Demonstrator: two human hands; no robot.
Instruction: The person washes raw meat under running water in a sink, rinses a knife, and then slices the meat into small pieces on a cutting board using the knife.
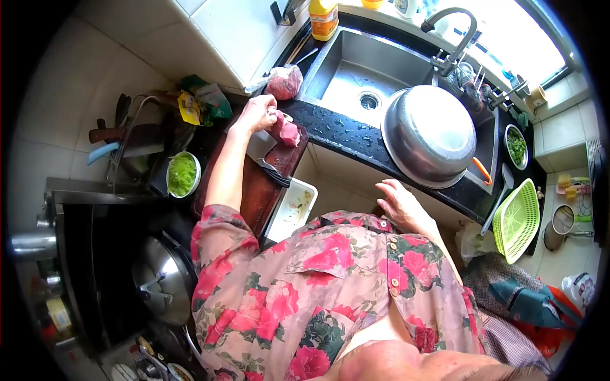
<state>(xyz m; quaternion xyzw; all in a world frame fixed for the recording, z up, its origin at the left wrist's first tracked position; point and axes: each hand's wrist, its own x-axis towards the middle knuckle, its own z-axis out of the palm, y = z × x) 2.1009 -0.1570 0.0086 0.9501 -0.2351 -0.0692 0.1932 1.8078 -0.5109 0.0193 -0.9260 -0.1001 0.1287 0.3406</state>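
Observation:
My left hand (pixel 255 115) reaches over the brown cutting board (pixel 238 184), its fingers closed on a piece of raw meat (pixel 289 133) at the board's far end. Beside that meat lies a cleaver (pixel 260 146), its dark handle toward the board's right edge. Just beyond the hand, a bundle of meat in a clear plastic bag (pixel 284 82) rests on the black counter. My right hand (pixel 403 206) hangs in front of the counter edge, fingers apart and holding nothing. Below the board's right side is a white tray (pixel 293 209) with food scraps in it.
A large metal basin (pixel 432 133) sits upside down over part of the steel sink (pixel 343 76). A bowl of green leaves (pixel 183 174) and a knife rack (pixel 127 143) stand left. Green baskets (pixel 518 219) are at right; a wok (pixel 164 279) is lower left.

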